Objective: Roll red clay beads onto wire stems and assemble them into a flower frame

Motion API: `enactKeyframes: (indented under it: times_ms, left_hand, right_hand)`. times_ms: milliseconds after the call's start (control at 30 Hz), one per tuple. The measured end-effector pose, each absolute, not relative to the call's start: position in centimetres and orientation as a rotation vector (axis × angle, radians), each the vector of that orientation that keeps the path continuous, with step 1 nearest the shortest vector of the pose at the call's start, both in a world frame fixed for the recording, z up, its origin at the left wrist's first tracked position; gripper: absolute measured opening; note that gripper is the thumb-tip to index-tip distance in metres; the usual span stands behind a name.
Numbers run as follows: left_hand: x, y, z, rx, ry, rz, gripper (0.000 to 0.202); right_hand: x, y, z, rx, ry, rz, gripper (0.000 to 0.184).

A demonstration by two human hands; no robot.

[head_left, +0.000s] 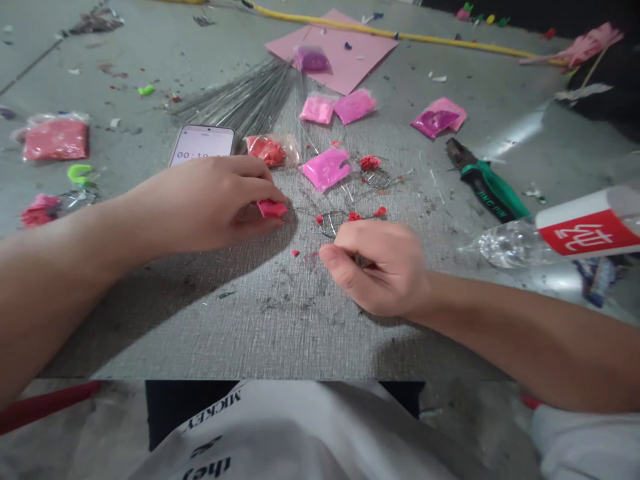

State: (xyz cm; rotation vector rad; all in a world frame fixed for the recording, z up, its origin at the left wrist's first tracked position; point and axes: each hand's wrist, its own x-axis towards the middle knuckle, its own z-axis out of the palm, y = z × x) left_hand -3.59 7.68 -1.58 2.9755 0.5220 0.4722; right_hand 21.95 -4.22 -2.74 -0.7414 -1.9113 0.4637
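My left hand [230,200] is closed around a small lump of pinkish-red modelling clay [271,209], which shows between thumb and fingers. To its right, my right hand [377,263] is curled with the thumb against the index finger; whatever it may hold is hidden. Just beyond my right hand lies a bent wire piece [329,225] with small red clay bits [354,217] on it. Another wire piece [377,177] with a red clay flower [371,163] rests farther back. A packet of bright pink clay [326,169] and an opened packet of red clay [270,152] lie beyond my hands.
A phone [203,143] showing a timer sits behind my left hand, near a bundle of thin wires [245,97]. Green-handled pliers [493,187] and a plastic bottle [565,227] lie at right. Several clay packets, pink paper [345,67] and a yellow cord [425,41] are farther back.
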Motion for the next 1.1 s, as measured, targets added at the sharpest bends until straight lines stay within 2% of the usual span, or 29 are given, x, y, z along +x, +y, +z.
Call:
enactKeyframes:
  times_ms: [100,200,333,433,600,767,1100]
  left_hand:
    - [-3.4,7.0,-1.0,2.884,0.608,0.451,0.02]
    - [-2.8,6.3,-0.3,2.763,0.514,0.591,0.024]
    - [-1.5,4.5,-0.1,2.372,0.324,0.723,0.036]
    - [-0.8,2.8,-0.3,2.2,0.416,0.781,0.039]
    - [-0.4,1.4,0.0,2.33,0.578,0.852,0.015]
    - [-0.3,0.8,0.8,2.419,0.745,0.728,0.011]
    - [-0.4,1.0,0.1,2.467,0.646,0.733,0.018]
  right_hand:
    - [21.9,-4.2,-2.7,-0.755,-1.911,0.464,0.037]
    - [21.9,-4.2,-2.8,-0.767,-1.886,0.448,0.033]
    - [21.8,-4.3,-2.9,-0.835,-1.857,0.435,0.015]
    - [21.7,-4.3,-2.9,-0.891,-1.849,0.432,0.002]
    - [21.6,-4.5,-3.1,-0.891,-1.885,0.45,0.004]
    - [21.6,-4.6,-3.1,-0.903,-1.888,0.487,0.004]
    - [21.6,-4.5,-3.2,-0.91,-1.897,0.423,0.004]
